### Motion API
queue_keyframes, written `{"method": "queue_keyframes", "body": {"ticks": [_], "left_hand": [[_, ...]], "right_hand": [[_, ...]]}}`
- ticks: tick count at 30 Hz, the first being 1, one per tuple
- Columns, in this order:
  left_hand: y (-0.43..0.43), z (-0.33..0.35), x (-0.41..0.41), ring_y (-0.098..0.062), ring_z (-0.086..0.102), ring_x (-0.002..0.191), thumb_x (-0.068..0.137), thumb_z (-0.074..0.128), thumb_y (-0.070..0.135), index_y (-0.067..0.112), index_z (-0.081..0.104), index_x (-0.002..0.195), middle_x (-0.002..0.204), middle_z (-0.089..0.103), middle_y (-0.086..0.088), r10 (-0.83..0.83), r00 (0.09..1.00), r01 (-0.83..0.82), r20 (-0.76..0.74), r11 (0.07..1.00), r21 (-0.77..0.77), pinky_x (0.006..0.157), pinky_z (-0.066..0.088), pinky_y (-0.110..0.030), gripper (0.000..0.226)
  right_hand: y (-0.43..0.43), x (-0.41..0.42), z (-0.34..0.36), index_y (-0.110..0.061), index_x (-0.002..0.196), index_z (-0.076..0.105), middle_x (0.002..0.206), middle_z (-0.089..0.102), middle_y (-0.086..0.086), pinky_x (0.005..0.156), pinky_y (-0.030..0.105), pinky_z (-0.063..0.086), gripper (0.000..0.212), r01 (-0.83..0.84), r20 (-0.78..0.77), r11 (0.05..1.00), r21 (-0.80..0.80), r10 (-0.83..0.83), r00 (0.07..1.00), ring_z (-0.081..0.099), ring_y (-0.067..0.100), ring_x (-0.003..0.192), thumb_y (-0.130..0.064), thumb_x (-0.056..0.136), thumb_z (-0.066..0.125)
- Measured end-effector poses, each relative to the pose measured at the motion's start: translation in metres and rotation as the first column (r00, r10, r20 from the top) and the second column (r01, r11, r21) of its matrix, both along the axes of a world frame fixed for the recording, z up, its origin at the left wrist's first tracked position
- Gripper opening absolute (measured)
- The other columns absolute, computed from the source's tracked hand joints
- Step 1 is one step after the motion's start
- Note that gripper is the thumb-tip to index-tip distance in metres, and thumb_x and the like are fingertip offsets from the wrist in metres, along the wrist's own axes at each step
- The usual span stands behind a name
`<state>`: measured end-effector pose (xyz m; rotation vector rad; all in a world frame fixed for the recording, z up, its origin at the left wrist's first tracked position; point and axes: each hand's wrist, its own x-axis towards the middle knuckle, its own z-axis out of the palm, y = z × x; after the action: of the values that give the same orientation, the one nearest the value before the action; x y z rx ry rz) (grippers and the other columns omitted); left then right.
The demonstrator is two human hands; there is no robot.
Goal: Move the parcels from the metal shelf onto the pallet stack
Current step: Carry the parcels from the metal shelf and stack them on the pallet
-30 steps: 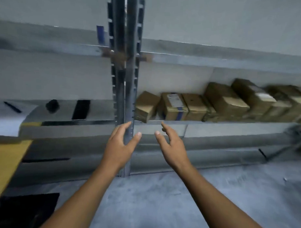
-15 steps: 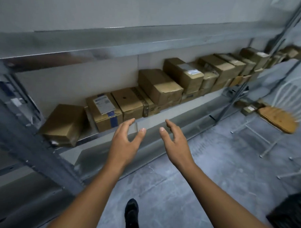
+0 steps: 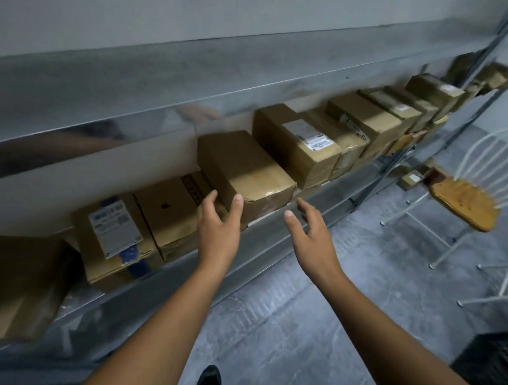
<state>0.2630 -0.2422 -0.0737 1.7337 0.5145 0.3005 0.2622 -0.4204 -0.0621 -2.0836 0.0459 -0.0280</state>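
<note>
I read the left hand (image 3: 220,223) as spread, fingers and thumb apart, gripping nothing. Its thumb tip lies over the lower front corner of a plain brown parcel (image 3: 245,169); I cannot tell whether it touches. The right hand (image 3: 312,231) is likewise spread and holds nothing, set just below that parcel's right front corner and apart from it. The plain brown parcel sits on the metal shelf (image 3: 263,230), within a row of parcels running along the wall. To its left lies a labelled parcel with blue tape (image 3: 116,236); to its right, a parcel with a white label (image 3: 297,142). Further right, a chair (image 3: 465,202) with a wooden seat stands on the grey floor (image 3: 300,323).
</note>
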Motion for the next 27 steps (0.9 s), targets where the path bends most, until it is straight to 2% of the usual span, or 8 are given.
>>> {"method": "queue_keyframes", "body": {"ticks": [4,9,13,17,20,23,25,27], "left_hand": [[-0.021,-0.011,0.031,-0.021,0.039,0.146,0.096,0.055,0.065,0.029,0.037,0.156,0.164,0.034,0.001,0.088,0.995,-0.090,-0.037,0.994,-0.062,0.102,0.033,-0.030,0.073],[-0.037,-0.027,0.064,-0.024,0.037,0.148,0.094,0.055,0.070,0.031,0.035,0.158,0.165,0.034,0.001,0.200,0.976,-0.207,-0.086,0.975,-0.082,0.107,0.033,-0.035,0.077],[-0.050,-0.033,0.081,-0.024,0.037,0.148,0.096,0.060,0.063,0.029,0.036,0.158,0.164,0.034,0.000,0.306,0.945,-0.319,-0.116,0.941,-0.111,0.104,0.029,-0.030,0.075],[-0.056,-0.035,0.082,-0.020,0.031,0.152,0.099,0.062,0.052,0.030,0.031,0.161,0.168,0.029,0.003,0.365,0.927,-0.374,-0.084,0.912,-0.169,0.115,0.029,-0.032,0.073],[-0.062,-0.038,0.064,-0.015,0.032,0.151,0.100,0.063,0.047,0.039,0.033,0.160,0.168,0.028,0.006,0.381,0.924,-0.378,-0.034,0.896,-0.235,0.120,0.033,-0.037,0.067],[-0.075,-0.038,0.034,-0.008,0.038,0.143,0.092,0.065,0.054,0.050,0.035,0.156,0.165,0.031,0.010,0.382,0.924,-0.370,-0.022,0.878,-0.304,0.110,0.036,-0.030,0.071],[-0.084,-0.040,0.016,-0.009,0.041,0.145,0.084,0.067,0.058,0.051,0.037,0.154,0.163,0.037,0.011,0.401,0.916,-0.384,-0.020,0.860,-0.336,0.119,0.036,-0.037,0.077],[-0.092,-0.042,-0.002,-0.011,0.046,0.143,0.082,0.067,0.060,0.049,0.040,0.154,0.159,0.044,0.010,0.427,0.904,-0.406,-0.011,0.851,-0.334,0.121,0.037,-0.043,0.078]], "right_hand": [[-0.006,0.025,-0.008,-0.033,0.160,0.038,0.163,0.039,-0.009,0.110,0.027,0.036,0.064,-0.036,-0.034,0.999,-0.007,0.036,0.999,0.039,0.011,0.149,-0.060,0.103,0.051],[-0.015,0.064,-0.016,-0.032,0.163,0.029,0.167,0.030,-0.009,0.097,0.011,0.032,0.068,-0.092,-0.052,0.995,0.033,0.093,0.994,0.036,0.008,0.148,-0.057,0.104,0.051],[-0.028,0.085,-0.020,-0.031,0.164,0.027,0.168,0.028,-0.008,0.111,0.029,0.036,0.068,-0.187,-0.113,0.976,0.113,0.200,0.973,0.035,0.014,0.152,-0.054,0.105,0.051],[-0.043,0.095,-0.021,-0.033,0.163,0.029,0.167,0.027,-0.008,0.110,0.030,0.037,0.065,-0.263,-0.123,0.953,0.149,0.282,0.952,0.037,0.016,0.150,-0.054,0.105,0.051],[-0.056,0.101,-0.022,-0.032,0.161,0.032,0.165,0.029,-0.005,0.109,0.031,0.039,0.064,-0.286,-0.130,0.939,0.192,0.313,0.941,0.041,0.018,0.148,-0.054,0.104,0.053],[-0.065,0.106,-0.024,-0.034,0.159,0.035,0.162,0.033,-0.006,0.109,0.032,0.039,0.063,-0.323,-0.126,0.915,0.243,0.360,0.925,0.043,0.015,0.145,-0.056,0.103,0.054],[-0.064,0.105,-0.026,-0.036,0.157,0.037,0.162,0.037,-0.006,0.108,0.032,0.039,0.066,-0.360,-0.146,0.886,0.291,0.413,0.899,0.044,0.011,0.140,-0.062,0.100,0.055],[-0.057,0.097,-0.027,-0.036,0.156,0.040,0.158,0.045,-0.006,0.114,0.039,0.045,0.075,-0.398,-0.185,0.841,0.366,0.485,0.855,0.049,0.012,0.139,-0.069,0.091,0.057]]}}
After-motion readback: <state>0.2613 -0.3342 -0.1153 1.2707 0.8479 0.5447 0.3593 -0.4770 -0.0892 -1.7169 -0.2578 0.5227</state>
